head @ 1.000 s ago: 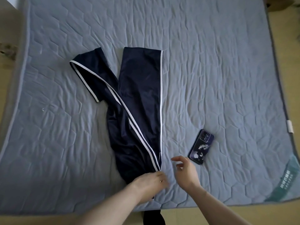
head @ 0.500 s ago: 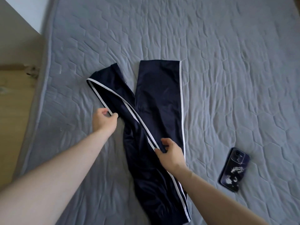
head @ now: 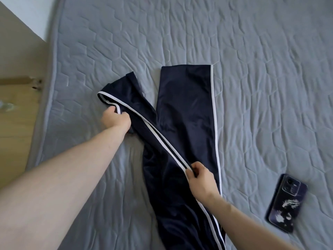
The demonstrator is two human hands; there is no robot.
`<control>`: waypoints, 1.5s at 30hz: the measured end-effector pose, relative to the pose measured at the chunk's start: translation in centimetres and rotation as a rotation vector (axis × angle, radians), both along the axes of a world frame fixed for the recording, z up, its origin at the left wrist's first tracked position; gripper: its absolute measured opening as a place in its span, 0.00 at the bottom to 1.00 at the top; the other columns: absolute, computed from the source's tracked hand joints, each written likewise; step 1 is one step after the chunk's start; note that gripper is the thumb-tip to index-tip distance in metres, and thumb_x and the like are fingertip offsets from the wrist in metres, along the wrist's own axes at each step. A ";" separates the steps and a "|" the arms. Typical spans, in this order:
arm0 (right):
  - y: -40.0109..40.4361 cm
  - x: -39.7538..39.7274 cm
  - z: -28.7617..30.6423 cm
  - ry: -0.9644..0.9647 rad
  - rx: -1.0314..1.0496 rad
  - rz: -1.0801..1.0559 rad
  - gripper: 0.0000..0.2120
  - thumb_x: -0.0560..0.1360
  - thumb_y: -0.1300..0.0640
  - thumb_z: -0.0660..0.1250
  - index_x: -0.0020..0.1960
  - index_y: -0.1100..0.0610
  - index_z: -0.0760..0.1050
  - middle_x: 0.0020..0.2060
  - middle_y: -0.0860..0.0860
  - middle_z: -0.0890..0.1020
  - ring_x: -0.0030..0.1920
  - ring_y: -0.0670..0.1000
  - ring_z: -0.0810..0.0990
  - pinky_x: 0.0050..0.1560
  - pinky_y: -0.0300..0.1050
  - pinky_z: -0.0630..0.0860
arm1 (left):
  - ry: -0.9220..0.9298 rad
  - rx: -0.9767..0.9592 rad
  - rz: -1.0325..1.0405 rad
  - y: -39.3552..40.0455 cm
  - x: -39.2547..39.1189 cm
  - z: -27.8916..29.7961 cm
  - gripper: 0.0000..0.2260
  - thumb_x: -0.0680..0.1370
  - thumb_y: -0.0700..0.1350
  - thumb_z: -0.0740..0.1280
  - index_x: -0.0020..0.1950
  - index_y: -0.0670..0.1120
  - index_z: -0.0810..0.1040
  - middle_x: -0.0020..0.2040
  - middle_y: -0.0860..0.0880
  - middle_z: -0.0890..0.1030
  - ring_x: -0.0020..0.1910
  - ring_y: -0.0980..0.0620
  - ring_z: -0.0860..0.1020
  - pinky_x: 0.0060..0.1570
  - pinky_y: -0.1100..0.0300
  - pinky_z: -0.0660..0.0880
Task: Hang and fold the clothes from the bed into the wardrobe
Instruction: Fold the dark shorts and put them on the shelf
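Navy trousers (head: 183, 112) with white side stripes lie on the grey quilted mattress (head: 252, 69), legs spread in a V. My left hand (head: 116, 120) grips the hem end of the left leg, fingers curled round the striped edge. My right hand (head: 200, 177) pinches the white stripe of that same leg near the middle of the trousers. The right leg lies flat and straight. The waist end runs out of view at the bottom.
A dark purple phone (head: 286, 202) lies on the mattress to the right of the trousers. A wooden floor and furniture edge (head: 16, 105) show past the mattress's left side. Bare mattress stretches above and to the right.
Both hands moved from the waist up onto the left trouser leg and took hold of it. The hem is now bunched and lifted slightly, and the view shifted closer.
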State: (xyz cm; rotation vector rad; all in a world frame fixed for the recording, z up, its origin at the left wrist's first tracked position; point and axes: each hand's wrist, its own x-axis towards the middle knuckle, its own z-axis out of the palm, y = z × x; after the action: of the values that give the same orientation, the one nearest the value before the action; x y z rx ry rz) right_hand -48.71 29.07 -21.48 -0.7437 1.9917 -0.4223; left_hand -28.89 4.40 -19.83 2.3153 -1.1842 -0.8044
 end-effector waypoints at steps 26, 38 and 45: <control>5.8 -4.8 2.7 -0.024 0.422 0.007 0.03 0.70 0.59 0.64 0.40 0.52 0.72 0.38 0.46 0.80 0.37 0.47 0.78 0.35 0.41 0.71 | -0.356 0.353 -1.181 -1.6 -15.0 6.0 0.24 0.78 0.43 0.66 0.75 0.43 0.71 0.74 0.44 0.70 0.71 0.41 0.73 0.71 0.51 0.71; 8.1 -5.5 0.9 0.101 0.344 -0.203 0.09 0.77 0.48 0.70 0.43 0.52 0.74 0.40 0.49 0.81 0.46 0.55 0.80 0.48 0.47 0.75 | -0.217 0.527 -1.174 9.5 -7.8 1.0 0.35 0.80 0.51 0.68 0.83 0.52 0.56 0.84 0.50 0.45 0.80 0.45 0.58 0.74 0.50 0.66; 12.1 -4.4 1.6 -0.047 0.411 -0.150 0.23 0.73 0.34 0.71 0.56 0.49 0.70 0.49 0.45 0.79 0.51 0.49 0.77 0.54 0.42 0.71 | -0.053 0.216 -0.752 19.7 -4.7 1.7 0.32 0.79 0.55 0.69 0.79 0.48 0.62 0.80 0.52 0.55 0.71 0.46 0.71 0.67 0.50 0.75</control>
State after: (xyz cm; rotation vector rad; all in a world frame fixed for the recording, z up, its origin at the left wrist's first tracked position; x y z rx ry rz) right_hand -53.16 41.12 -19.88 -0.3258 2.0077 -0.1061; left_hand -33.56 24.08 -18.12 2.0326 -2.1310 -1.1606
